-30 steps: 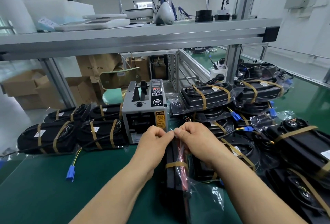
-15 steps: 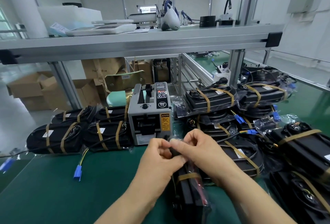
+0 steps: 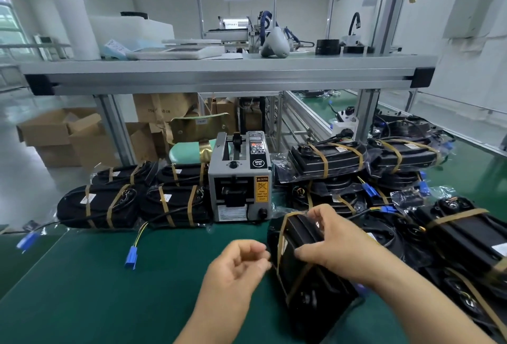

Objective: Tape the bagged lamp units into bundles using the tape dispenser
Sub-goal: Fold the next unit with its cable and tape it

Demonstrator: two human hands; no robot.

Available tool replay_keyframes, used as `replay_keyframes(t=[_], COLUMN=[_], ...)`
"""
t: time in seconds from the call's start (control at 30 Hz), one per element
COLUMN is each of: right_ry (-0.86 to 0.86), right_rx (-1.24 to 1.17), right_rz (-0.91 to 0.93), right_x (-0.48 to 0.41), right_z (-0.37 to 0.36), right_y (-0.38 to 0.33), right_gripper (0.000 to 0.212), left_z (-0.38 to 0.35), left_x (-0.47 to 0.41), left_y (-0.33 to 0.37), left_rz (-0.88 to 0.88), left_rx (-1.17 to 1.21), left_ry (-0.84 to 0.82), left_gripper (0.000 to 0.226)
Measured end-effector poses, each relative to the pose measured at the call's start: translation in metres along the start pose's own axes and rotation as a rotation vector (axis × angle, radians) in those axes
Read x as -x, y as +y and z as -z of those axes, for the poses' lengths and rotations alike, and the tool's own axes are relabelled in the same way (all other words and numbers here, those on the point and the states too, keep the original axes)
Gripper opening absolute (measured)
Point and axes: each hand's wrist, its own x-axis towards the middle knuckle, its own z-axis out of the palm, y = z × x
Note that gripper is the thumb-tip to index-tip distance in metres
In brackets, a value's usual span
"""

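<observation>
– Right hand (image 3: 337, 245), state?
– Closed round the bagged lamp unit (image 3: 307, 275), fingers over its far end, thumb laid across the top. Unit sat tilted on the green tabletop (image 3: 82, 289), in front of the tape dispenser (image 3: 240, 179) and a bit to its right.
– Left hand (image 3: 236, 264)?
– Fingers curled, tips just beside the unit's left edge, right at a tan tape band (image 3: 280, 245). Couldn't tell if it pinched the tape or held nothing.
– Tape on the unit?
– Two tan bands showed, one near the far end and one crossing lower down.
– Dispenser?
– Grey, upright on the tabletop, yellow caution label on the front, apart from both hands.
– Rest?
– Taped bundles (image 3: 104, 204) lay in a row left of the dispenser, and a bigger pile of taped units (image 3: 329, 157) sat right of it, running behind the right hand. Blue connector (image 3: 131, 257) on a yellow-green wire lay on the tabletop, left of the left hand. Cardboard boxes (image 3: 55, 132) stood on the floor behind, under a metal shelf (image 3: 219, 75).
</observation>
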Motion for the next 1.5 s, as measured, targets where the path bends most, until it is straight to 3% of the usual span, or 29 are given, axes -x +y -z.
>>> replay_keyframes(t=[0.13,0.27,0.33,0.4,0.47,0.57,0.7,0.87,1.03,1.13,1.23,1.5], right_ry=[-0.060,-0.404,-0.588,-0.702,-0.744,-0.667,-0.243,0.100,0.050,0.034,0.002,0.078], right_rx=[-0.011,-0.420,-0.561,-0.586,-0.555,-0.430,-0.096,-0.266,-0.382,-0.376,-0.435,-0.629], right_rz=[0.051,0.094,0.123,0.181,0.203,0.215,0.321,0.300,0.280,0.308,0.219,-0.024], right_x=[0.000,0.000,-0.006,-0.014,-0.023,-0.038,-0.057,-0.075,-0.094,-0.122,-0.157,-0.219], right_z=[0.006,0.006,-0.002,-0.017,-0.034,-0.061,-0.082,-0.113,-0.163,-0.173,-0.175,-0.183], right_y=[0.002,-0.014,-0.026,-0.039,-0.054,-0.082,-0.121,-0.140,-0.143,-0.161,-0.174,-0.175], right_gripper=[0.037,0.046,0.051,0.049,0.047,0.044,0.019,0.056,0.080,0.088,0.099,0.100], left_z=[0.028,0.065,0.084,0.100,0.114,0.132,0.168,0.206,0.222,0.218,0.213,0.209], left_x=[-0.007,-0.006,-0.001,0.006,0.013,0.013,-0.007,-0.060,-0.129,-0.167,-0.206,-0.290], left_y=[-0.013,-0.019,-0.018,-0.016,-0.015,-0.012,0.007,0.043,0.060,0.065,0.062,0.027], left_rz=[0.010,0.048,0.069,0.049,0.026,-0.012,-0.006,0.047,0.117,0.155,0.211,0.325], left_rx=[-0.168,-0.275,-0.183,-0.026,0.142,0.275,0.333,0.529,0.698,0.671,0.621,0.497], left_ry=[0.147,0.081,-0.044,-0.210,-0.227,-0.060,0.213,0.494,0.568,0.530,0.502,0.498], left_gripper=[0.014,0.053,0.075,0.069,0.058,0.048,0.045,0.040,0.041,0.038,0.032,0.037])
